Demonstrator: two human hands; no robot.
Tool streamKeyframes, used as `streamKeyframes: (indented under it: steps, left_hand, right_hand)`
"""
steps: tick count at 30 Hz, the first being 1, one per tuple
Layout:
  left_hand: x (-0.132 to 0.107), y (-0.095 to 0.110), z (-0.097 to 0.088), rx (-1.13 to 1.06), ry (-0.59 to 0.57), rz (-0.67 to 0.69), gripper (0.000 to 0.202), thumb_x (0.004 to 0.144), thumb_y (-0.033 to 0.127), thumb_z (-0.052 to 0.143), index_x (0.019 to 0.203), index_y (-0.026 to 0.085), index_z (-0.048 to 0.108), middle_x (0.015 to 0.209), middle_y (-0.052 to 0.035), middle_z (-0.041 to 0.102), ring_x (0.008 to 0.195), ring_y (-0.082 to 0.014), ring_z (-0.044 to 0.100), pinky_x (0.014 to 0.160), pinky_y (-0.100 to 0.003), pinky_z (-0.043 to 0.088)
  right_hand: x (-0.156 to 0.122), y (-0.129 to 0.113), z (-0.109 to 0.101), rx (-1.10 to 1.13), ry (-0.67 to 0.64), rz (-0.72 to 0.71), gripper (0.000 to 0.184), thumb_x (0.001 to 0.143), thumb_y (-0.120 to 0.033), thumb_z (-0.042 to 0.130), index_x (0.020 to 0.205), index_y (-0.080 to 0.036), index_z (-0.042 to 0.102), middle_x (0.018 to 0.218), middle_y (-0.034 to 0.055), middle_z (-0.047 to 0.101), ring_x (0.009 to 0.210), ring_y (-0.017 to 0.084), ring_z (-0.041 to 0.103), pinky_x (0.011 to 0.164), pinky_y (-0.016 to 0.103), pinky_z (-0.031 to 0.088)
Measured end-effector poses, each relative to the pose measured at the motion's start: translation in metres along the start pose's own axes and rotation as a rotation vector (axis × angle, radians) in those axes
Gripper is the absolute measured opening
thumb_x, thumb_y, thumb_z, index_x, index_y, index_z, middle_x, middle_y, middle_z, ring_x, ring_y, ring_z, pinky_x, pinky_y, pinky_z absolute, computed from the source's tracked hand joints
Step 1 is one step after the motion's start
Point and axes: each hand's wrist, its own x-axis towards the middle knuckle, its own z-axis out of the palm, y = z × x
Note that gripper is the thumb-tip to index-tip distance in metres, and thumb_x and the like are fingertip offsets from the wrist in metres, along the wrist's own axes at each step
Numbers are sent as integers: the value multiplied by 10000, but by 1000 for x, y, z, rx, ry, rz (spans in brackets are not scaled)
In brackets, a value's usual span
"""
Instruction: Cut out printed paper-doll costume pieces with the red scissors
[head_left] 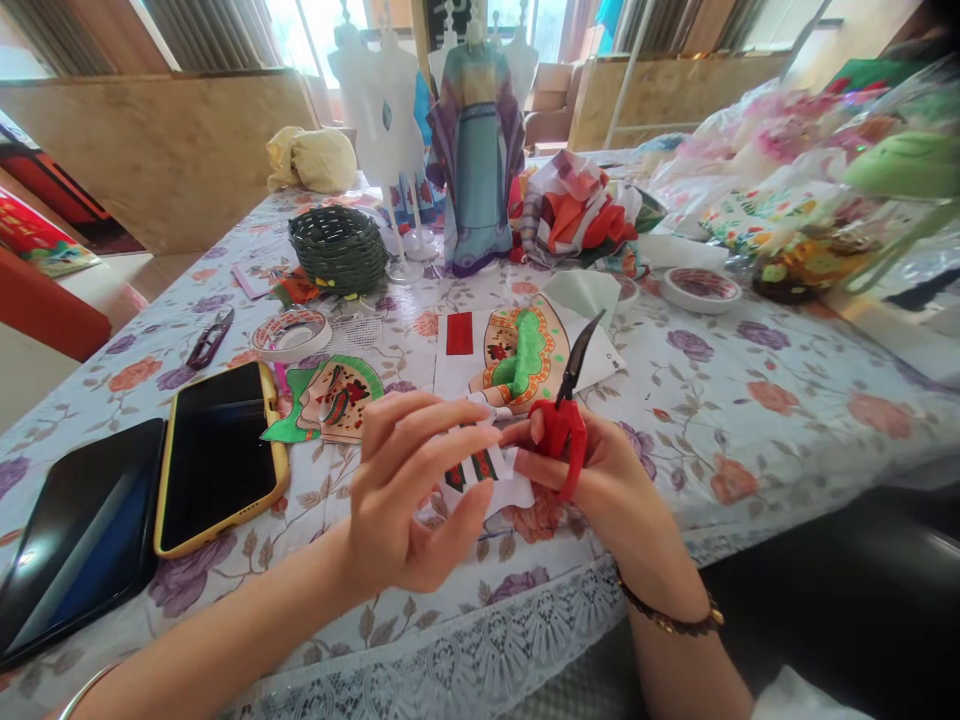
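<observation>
My right hand (600, 465) is closed round a pair of red-handled scissors (568, 400), whose dark blades point up and away. My left hand (420, 480) is raised just left of it, fingers curved and apart, with nothing visibly gripped. Behind its fingertips is a white printed piece (486, 464) with dark green and red strips; its lower edge reaches my right fingers. Whether my left fingers touch it, I cannot tell. Beyond the hands lies a white sheet (456, 372) printed with a green-and-orange figure (529, 350). A cut-out green printed piece (341, 395) rests to the left.
Two phones (221, 455) lie at left, near small purple snips (211, 338). Tape rolls (291, 332) and a dark woven basket (337, 250) stand farther back. Behind are white mannequins (386, 110), one in a blue-purple robe (480, 160), bundled fabric (581, 210) and plastic-wrapped items (780, 140).
</observation>
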Motion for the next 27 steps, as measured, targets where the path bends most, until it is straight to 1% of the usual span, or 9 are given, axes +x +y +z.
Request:
streamKeyframes:
  steps: [3, 5, 8, 12, 16, 18, 22, 24, 27]
  left_hand:
    - [2, 4, 0, -22, -92, -27, 269, 814, 245, 644, 1082, 227, 622, 1054, -74, 741, 970, -254, 627, 877, -443, 459]
    - [4, 6, 1, -29, -128, -59, 256, 811, 242, 644, 1067, 239, 627, 1020, -63, 748, 967, -259, 622, 868, -447, 466]
    - [6, 6, 2, -42, -157, -106, 215, 802, 187, 622, 1010, 236, 642, 945, -49, 752, 933, -251, 618, 850, -440, 475]
    - [7, 4, 4, -43, -142, -153, 109, 830, 136, 596, 854, 234, 637, 752, -12, 725, 845, -221, 634, 808, -413, 475]
    - [7, 4, 5, -61, -124, -179, 122, 841, 110, 583, 790, 217, 614, 690, 2, 698, 708, -177, 632, 758, -382, 482]
    - [7, 3, 5, -60, -126, -208, 135, 854, 111, 578, 764, 209, 605, 667, 9, 678, 635, -150, 601, 715, -353, 492]
    - [7, 2, 3, -40, -112, -278, 186, 870, 134, 583, 703, 215, 592, 551, 46, 589, 549, -127, 547, 644, -307, 496]
    - [6, 2, 4, -33, -99, -299, 171, 872, 147, 595, 716, 218, 596, 541, 46, 574, 567, -134, 565, 615, -290, 498]
    - [5, 3, 5, -32, -82, -307, 96, 868, 140, 615, 823, 224, 629, 669, 17, 663, 632, -141, 615, 608, -276, 516]
  right_hand:
    - [0, -1, 0, 23, -6, 7, 234, 730, -131, 795, 730, -217, 578, 788, -42, 726, 474, 67, 536, 428, 196, 434]
    - [0, -2, 0, 24, -1, -2, 258, 699, -119, 821, 724, -213, 582, 758, -52, 712, 443, 51, 484, 404, 187, 387]
    - [1, -2, -3, 5, 29, -30, 265, 679, -130, 848, 722, -207, 598, 781, -38, 719, 499, 55, 504, 435, 179, 384]
    - [-1, 0, -6, -19, 40, 2, 255, 708, -200, 843, 728, -208, 589, 790, -22, 720, 488, 64, 482, 440, 196, 378]
    - [-1, 1, -5, -118, 55, -23, 268, 698, -272, 849, 708, -207, 589, 702, -37, 627, 554, 100, 503, 516, 230, 435]
    - [-1, 0, -3, -149, 70, -42, 275, 692, -293, 849, 682, -206, 588, 664, -43, 567, 583, 110, 495, 533, 233, 430]
    - [-1, -1, -3, -108, 75, -24, 264, 679, -274, 847, 668, -205, 592, 675, -36, 559, 609, 117, 492, 553, 236, 425]
    - [-2, -1, -4, -89, 60, -9, 256, 691, -260, 845, 682, -207, 595, 685, -35, 574, 614, 114, 490, 558, 230, 419]
    - [-3, -1, -6, -74, 37, 12, 257, 703, -244, 843, 692, -213, 588, 683, -38, 584, 599, 109, 481, 536, 220, 407]
